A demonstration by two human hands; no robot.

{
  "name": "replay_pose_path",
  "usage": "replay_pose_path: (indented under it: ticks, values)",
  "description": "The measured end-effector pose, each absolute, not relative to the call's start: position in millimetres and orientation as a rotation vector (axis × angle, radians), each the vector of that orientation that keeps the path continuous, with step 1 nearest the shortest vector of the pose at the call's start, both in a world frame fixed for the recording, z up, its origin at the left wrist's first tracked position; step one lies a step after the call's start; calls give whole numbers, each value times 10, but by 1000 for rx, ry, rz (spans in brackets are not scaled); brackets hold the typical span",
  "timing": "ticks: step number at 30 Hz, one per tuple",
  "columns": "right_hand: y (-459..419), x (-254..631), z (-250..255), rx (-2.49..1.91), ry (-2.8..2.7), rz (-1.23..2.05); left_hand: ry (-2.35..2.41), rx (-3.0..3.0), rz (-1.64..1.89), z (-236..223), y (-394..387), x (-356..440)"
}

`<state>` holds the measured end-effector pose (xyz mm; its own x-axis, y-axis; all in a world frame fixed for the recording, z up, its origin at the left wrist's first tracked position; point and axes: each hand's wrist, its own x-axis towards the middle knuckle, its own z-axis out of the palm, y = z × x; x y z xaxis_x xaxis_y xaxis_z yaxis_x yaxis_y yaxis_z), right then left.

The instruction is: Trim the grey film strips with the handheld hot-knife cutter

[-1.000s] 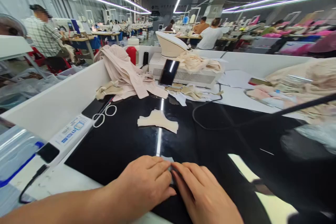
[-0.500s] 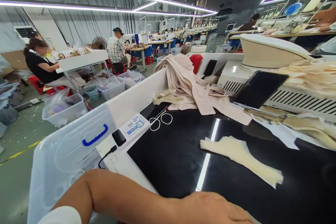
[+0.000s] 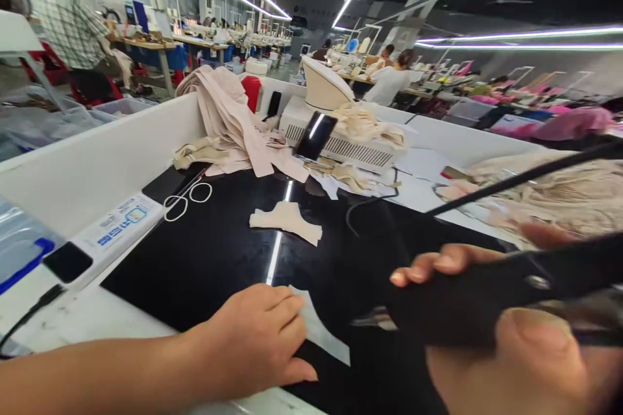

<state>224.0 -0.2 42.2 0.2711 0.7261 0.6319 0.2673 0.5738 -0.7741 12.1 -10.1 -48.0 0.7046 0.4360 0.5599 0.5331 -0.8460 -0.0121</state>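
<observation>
From my remote post: glossy black flat mat [image 3: 185, 272] beneath; right hand [image 3: 540, 353] wrapped round a blurred black-handled, metal-tipped tool [image 3: 467, 311]; left hand [image 3: 256, 340], fingers together, thumb apart, overlapping a thin pale grey-green tapered piece [image 3: 325, 332]. Piece lies between hands, left nearer, long axis slanting down-right from those fingers; tool tip apart.

Free passage crosses the black worktop [image 3: 170, 266] between the cream fabric piece [image 3: 285, 222] and white loops [image 3: 187, 204] at left. Pink strips [image 3: 233, 123] and a white box [image 3: 360, 148] obstruct the far side. The left hand [image 3: 260, 340] occupies near centre; the right hand [image 3: 528, 360], black tool [image 3: 448, 308] and cord [image 3: 511, 180] block the right.
</observation>
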Motion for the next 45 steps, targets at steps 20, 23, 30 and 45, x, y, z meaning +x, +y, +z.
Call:
replay_pose_path:
  ticks: [20, 23, 30, 45]
  values:
    - [212, 1688, 245, -747, -1091, 640, -772, -2758, -861, -407, -138, 93]
    - [205, 1680, 266, -733, -1082, 648, -769, -2752, -869, -401, -137, 93]
    - [198, 1668, 259, -733, -1101, 636, -781, -2783, -822, -403, -140, 74]
    - [239, 1607, 258, -710, -1093, 670, -790, -2791, -861, -413, -126, 86]
